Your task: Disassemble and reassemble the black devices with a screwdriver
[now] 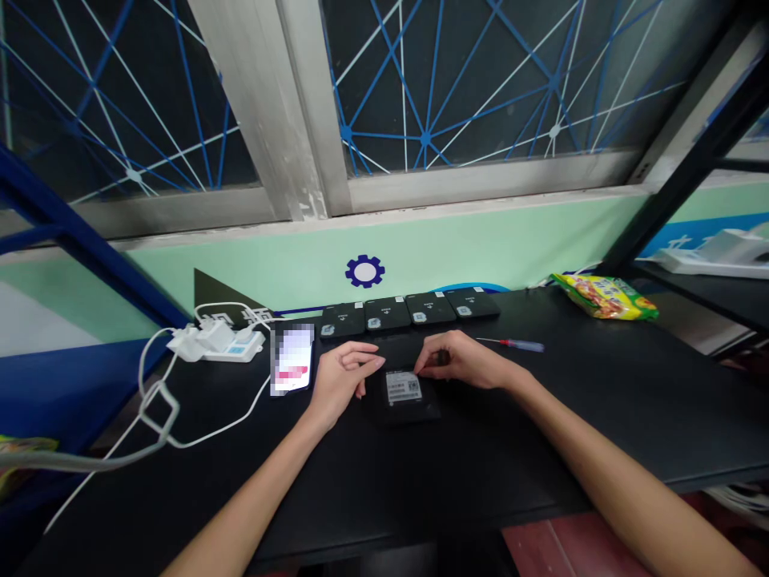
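Note:
A black box-like device [410,410] lies on the black table, with a printed silver-white label [404,388] on its top. My right hand [453,358] is at the label's upper right corner, thumb and fingertips pinched together; whatever they may hold is too small to make out. On the other side, my left hand [345,377] hovers at the device's left edge, its fingers extended and slightly apart, with nothing in them. Behind the hands, several similar black boxes [386,313] stand in a row along the wall.
A lit phone [293,358] lies left of my left hand. Farther left is a white power strip [234,346] with looping white cables [222,433]. A screwdriver [521,345] and a yellow-green snack bag [606,297] lie to the right on the black table [601,401].

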Demonstrator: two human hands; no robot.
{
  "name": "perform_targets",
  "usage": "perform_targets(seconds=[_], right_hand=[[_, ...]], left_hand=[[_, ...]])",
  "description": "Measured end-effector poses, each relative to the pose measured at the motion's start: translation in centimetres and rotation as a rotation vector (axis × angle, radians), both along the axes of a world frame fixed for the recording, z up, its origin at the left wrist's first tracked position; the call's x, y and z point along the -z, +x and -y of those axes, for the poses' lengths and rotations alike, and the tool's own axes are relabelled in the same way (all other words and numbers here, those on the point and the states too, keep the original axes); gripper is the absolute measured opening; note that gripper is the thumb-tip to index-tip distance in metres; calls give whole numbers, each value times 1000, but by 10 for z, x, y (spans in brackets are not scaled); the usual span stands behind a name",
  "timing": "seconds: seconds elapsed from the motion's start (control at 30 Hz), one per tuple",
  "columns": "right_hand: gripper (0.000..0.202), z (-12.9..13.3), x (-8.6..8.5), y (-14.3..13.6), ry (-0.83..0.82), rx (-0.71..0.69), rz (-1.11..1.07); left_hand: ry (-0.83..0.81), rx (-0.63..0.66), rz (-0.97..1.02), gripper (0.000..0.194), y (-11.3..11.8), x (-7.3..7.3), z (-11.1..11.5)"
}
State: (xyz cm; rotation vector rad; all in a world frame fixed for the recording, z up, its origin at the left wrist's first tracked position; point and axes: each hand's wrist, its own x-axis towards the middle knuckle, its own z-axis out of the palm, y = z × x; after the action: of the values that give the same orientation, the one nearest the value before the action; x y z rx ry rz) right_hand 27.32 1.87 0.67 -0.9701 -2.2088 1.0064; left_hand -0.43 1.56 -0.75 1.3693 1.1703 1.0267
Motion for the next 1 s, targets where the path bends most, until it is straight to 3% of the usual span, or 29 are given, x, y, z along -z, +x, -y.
perform_targets(seconds=[0.5, 0.73, 1.0], right_hand=[[28, -6, 6, 6, -280, 13, -100], [29, 9, 3, -28, -30, 164, -317], [18, 10, 3, -76, 275, 324, -376]], left_hand=[[-7, 13, 25, 39, 0, -2, 1], [-51, 58, 107, 43, 4, -10, 9], [-113, 69, 376, 51, -2, -2, 5]])
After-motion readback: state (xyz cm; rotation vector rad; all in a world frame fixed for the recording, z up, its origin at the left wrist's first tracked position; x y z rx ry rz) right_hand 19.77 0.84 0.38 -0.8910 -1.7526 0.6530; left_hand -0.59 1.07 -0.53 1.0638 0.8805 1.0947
